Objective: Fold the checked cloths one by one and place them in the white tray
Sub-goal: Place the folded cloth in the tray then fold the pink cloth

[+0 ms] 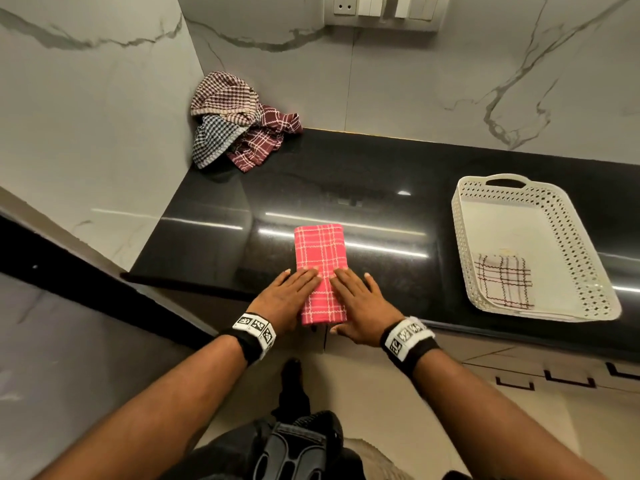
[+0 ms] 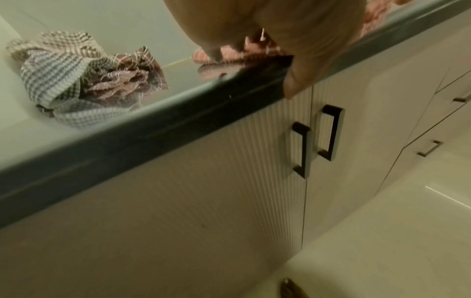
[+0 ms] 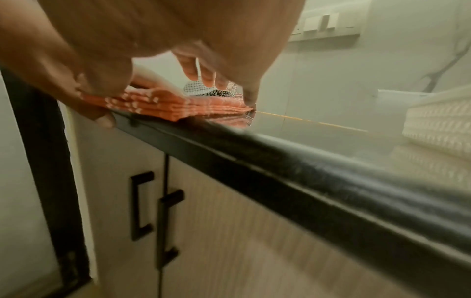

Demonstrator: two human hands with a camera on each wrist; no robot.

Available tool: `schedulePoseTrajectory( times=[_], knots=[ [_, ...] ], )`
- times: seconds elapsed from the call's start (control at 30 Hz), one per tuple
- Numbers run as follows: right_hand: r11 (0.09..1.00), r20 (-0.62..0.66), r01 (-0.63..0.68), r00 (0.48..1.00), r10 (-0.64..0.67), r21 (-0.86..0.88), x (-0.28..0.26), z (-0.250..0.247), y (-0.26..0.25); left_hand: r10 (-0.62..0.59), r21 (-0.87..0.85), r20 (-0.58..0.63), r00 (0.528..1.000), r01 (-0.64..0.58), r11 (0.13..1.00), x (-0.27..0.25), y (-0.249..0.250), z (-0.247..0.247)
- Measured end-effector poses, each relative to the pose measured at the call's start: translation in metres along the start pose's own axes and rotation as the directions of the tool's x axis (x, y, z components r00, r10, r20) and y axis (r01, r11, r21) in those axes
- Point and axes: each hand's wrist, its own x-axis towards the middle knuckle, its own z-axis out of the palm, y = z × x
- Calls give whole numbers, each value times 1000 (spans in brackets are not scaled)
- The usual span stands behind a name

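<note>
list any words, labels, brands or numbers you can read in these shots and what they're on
No readable words, brands or numbers in any view.
Left wristband: black-and-white square code markers, a pattern only, no text.
Right wristband: the same kind of markers, no text.
Wall switch plate: no print can be made out.
Pink checked cloth, white tray and cloth pile: no label or tag in sight.

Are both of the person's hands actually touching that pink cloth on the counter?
Touching. In the head view the left hand and right hand lie flat with fingers overlapping the pink checked cloth, pressing its near half.
</note>
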Motion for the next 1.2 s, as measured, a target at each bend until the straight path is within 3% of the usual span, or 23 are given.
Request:
schedulePoseTrajectory(
  times=[0.1,0.2,0.37,0.47,0.53,0.63,0.8,0.93,1.0,1.03,1.1,1.17,1.2],
  knots=[
    [997,83,35,996,-29,-66,10,-1,16,-31,-22,-75,997,30,999,1,1,13],
    [1000,-12,10,1000,-10,10,5,2,16,-47,-85,-181,982,32,996,-5,5,23],
    [938,-250,-36,960,128,344,-2,10,5,-32,-284,-327,945,-66,957,-5,-2,23],
    [816,-259,-103,919,296,569,15,-1,2,-236,-632,-242,941,32,774,8,-9,-2],
    [725,-233,-161,881,411,670,29,-13,0,-357,-741,-153,921,132,658,22,-16,-18],
    [599,-136,-285,817,560,748,50,-23,-2,-423,-756,-51,904,242,608,44,-28,-27],
    [608,-76,-478,744,664,634,75,-25,2,-511,-723,127,850,432,539,72,-35,-37],
    [582,-26,-575,699,715,575,85,-33,3,-552,-720,148,821,472,509,73,-32,-45],
    [591,-91,-539,688,720,600,80,-36,-4,-567,-693,51,822,438,572,66,-29,-46],
    [656,-187,-506,694,695,560,77,-38,-8,-543,-644,-83,835,371,669,62,-28,-45],
    [806,-319,-456,753,575,376,71,-36,-17,-333,-438,-300,894,181,881,58,-26,-34],
    [880,-241,-420,851,467,224,70,-30,-24,-86,-232,-309,947,13,973,59,-27,-18],
    [895,-164,-406,885,435,185,71,-27,-25,-28,-188,-267,963,-24,982,60,-31,-13]
  ],
)
